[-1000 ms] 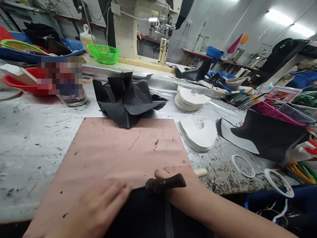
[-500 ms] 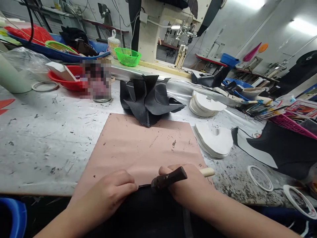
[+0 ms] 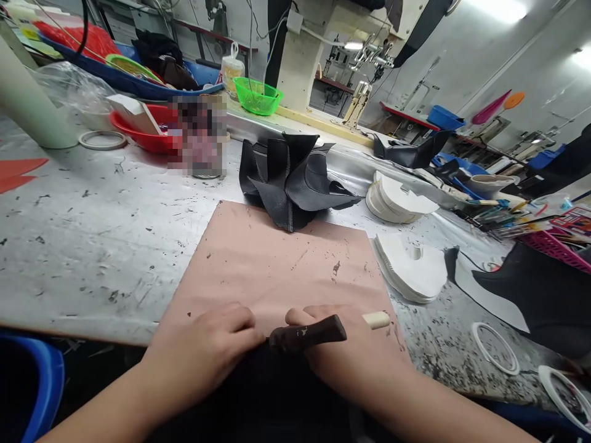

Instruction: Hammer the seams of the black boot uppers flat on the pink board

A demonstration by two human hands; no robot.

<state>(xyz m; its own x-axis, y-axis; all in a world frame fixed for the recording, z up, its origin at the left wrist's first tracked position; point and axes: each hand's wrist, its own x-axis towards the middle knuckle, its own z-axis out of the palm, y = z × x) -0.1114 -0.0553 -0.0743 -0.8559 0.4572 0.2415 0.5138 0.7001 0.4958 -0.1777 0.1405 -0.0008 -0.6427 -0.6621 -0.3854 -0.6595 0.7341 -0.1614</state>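
My right hand is closed around a hammer with a dark head and a pale handle, whose end sticks out at the right. Close by on the left, my left hand pinches the edge of a black piece that hangs over the table's front edge. Both hands rest at the near side of a pinkish-brown board. Folded black stitched pieces stand at the board's far edge.
Stacks of white shaped pieces lie right of the board, with black material and white tape rings beyond. A red bowl and a green basket stand at the back. A blue bin is at the lower left.
The view has shifted, so the table things appear further right. The hammer head has moved slightly left, closer to my left hand. Both hands keep their hold.
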